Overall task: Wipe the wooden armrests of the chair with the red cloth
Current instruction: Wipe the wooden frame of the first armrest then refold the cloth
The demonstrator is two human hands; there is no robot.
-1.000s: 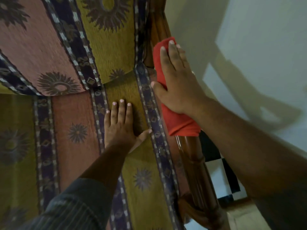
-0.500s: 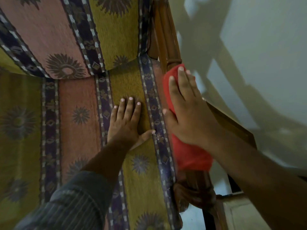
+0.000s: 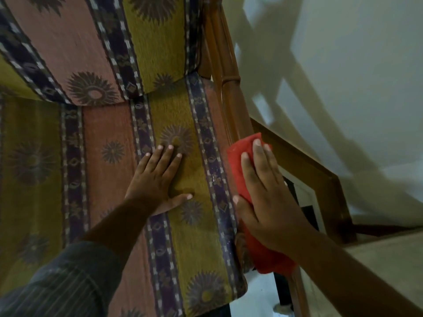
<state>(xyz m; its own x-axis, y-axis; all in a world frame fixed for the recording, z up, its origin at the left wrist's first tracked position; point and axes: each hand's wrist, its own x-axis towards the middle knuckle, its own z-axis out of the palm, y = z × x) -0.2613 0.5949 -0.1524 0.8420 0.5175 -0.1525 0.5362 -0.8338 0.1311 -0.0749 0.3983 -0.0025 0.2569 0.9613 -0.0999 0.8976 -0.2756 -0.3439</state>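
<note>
The chair's right wooden armrest (image 3: 231, 92) runs from the top centre down toward me, brown and glossy. The red cloth (image 3: 238, 161) is folded over its front end. My right hand (image 3: 267, 197) lies flat on the cloth, fingers pointing up the armrest, pressing it onto the wood. The armrest's front part is hidden under cloth and hand. My left hand (image 3: 155, 179) rests flat with spread fingers on the patterned seat cushion (image 3: 109, 143), just left of the armrest, holding nothing.
The striped yellow, pink and navy back cushion (image 3: 96, 42) stands above the seat. A pale wall (image 3: 343, 65) is close on the right, with a brown wooden frame (image 3: 320, 175) and black-and-white floor tiles (image 3: 306, 202) below it.
My right hand has slid the red cloth down the armrest toward its front end, baring the upper wood. My left hand has stayed flat on the seat.
</note>
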